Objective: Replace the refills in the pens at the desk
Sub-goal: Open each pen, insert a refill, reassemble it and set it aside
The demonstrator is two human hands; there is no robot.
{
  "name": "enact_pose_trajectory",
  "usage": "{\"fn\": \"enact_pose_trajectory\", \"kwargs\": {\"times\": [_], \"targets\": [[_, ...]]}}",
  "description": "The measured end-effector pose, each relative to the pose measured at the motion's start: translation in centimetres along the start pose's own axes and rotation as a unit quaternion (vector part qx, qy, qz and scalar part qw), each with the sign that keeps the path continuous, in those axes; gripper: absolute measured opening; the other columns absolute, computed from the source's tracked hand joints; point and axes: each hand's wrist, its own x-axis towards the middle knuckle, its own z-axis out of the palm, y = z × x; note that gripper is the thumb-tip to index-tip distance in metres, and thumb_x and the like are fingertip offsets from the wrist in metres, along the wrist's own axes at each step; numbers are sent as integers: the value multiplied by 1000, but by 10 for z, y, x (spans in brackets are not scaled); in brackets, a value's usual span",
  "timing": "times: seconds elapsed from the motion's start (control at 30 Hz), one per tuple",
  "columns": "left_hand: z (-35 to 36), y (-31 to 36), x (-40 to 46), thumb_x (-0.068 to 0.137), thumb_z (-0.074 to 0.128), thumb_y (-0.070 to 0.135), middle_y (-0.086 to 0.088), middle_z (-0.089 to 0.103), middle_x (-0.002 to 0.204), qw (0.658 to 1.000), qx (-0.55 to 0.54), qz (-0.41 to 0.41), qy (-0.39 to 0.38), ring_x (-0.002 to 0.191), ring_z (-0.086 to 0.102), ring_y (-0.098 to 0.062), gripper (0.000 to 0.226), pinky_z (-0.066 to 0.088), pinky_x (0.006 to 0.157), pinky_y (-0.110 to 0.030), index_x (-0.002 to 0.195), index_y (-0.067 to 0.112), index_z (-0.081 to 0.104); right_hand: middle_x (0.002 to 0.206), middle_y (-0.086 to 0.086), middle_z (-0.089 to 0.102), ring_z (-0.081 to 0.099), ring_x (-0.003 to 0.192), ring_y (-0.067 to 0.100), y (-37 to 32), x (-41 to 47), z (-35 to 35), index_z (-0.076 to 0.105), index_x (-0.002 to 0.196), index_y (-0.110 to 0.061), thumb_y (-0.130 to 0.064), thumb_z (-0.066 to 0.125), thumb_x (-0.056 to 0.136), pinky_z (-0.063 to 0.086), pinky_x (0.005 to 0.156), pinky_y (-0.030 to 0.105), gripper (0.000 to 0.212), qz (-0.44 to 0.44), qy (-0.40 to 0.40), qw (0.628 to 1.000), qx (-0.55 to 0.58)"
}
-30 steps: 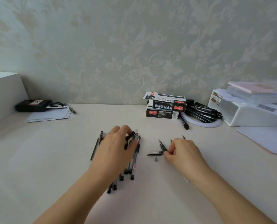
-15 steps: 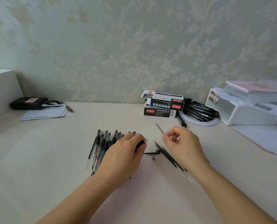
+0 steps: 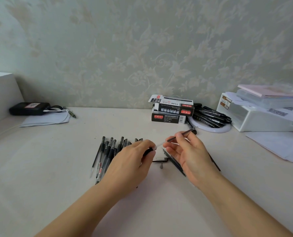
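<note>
Thin dark refill (image 3: 180, 135) — pinched by right hand (image 3: 190, 156); left hand (image 3: 133, 161) grips pen barrel (image 3: 150, 150) above pale worktop (image 3: 48, 168).

Right hand (image 3: 190, 156) now aims refill (image 3: 180, 135) at left-hand pen barrel (image 3: 151, 150).

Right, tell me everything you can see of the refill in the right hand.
The refill is a thin straight tube, plastic by its look: dark along most of its length, clear near its lower left end. It is held in the air above the desk, slanting up to the right. The right hand pinches it near the middle; its clear end meets the pen barrel gripped by the left hand.
</note>
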Motion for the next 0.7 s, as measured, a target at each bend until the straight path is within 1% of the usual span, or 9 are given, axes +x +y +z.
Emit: {"fn": "enact_pose_trajectory", "kwargs": {"times": [0.1, 0.17, 0.27, 0.37, 0.43, 0.5, 0.53, 0.63, 0.7], "targets": [[1, 0, 0, 99, 46, 33, 19, 52, 82, 1000, 1, 13, -1, 71, 48, -7, 12, 46, 68, -34, 105, 30, 57, 83, 9, 71, 72, 76, 19, 2, -2, 0, 56, 94, -6, -14, 51, 101, 56, 67, 22, 12, 2, -26, 999, -34], [2, -1, 0, 99, 46, 33, 20, 51, 81, 1000, -3, 17, 2, 72, 48, -6, 13, 46, 68, -34, 105, 29, 57, 86, 9, 71, 70, 77, 14, 6, -3, 1, 64, 93, -6, -15, 58, 97, 54, 69, 21, 11, -1, -48, 993, -108], [2, -2, 1, 99, 45, 34, 15, 55, 84, 1000, -6, 11, 7, 74, 52, -8, 16, 47, 67, -37, 102, 26, 58, 83, -2, 72, 61, 69, 3, 7, -7, 2, 76, 94, -17, -23, 70, 88, 48, 68, 16, 10, -13, -84, 966, -243], [2, -4, 2, 99, 46, 34, 15, 58, 84, 1000, -14, 1, 20, 72, 52, -7, 14, 47, 65, -36, 101, 27, 58, 88, -5, 70, 59, 66, 4, 2, -7, 1, 74, 99, -28, -34, 78, 80, 47, 65, 15, 20, -24, -84, 941, -327], [1, -5, 2, 99, 47, 34, 15, 60, 87, 1000, -14, -9, 24, 74, 52, -6, 13, 48, 68, -35, 104, 28, 57, 86, -5, 68, 56, 61, 7, 0, -8, -3, 71, 95, -31, -34, 82, 76, 44, 59, 17, 23, -49, -59, 912, -403], [1, -6, 2, 98, 47, 34, 15, 60, 89, 1000, -10, -14, 22, 75, 50, -6, 13, 48, 70, -36, 107, 28, 56, 75, -6, 66, 49, 52, 4, 1, -9, -7, 69, 87, -29, -32, 83, 73, 39, 53, 13, 20, -92, -53, 867, -486], [2, -7, 1, 98, 47, 34, 16, 60, 89, 1000, -9, -14, 20, 76, 50, -6, 14, 48, 70, -36, 109, 29, 55, 71, -5, 64, 47, 50, 3, 2, -9, -8, 69, 84, -28, -33, 84, 73, 37, 53, 12, 19, -111, -62, 843, -522], [1, -6, 1, 98, 46, 34, 15, 59, 88, 1000, -10, -9, 12, 78, 51, -7, 19, 48, 70, -38, 117, 32, 50, 71, -8, 62, 49, 57, 2, 7, -10, -8, 70, 82, -25, -36, 81, 75, 36, 58, 14, 17, -135, -94, 776, -608], [1, -6, 1, 99, 45, 33, 13, 59, 85, 1000, -7, -4, 11, 76, 51, -8, 23, 48, 69, -39, 122, 35, 47, 71, -9, 62, 51, 59, 1, 9, -10, -9, 71, 82, -23, -31, 78, 78, 39, 58, 13, 12, -124, -110, 761, -627]]}}
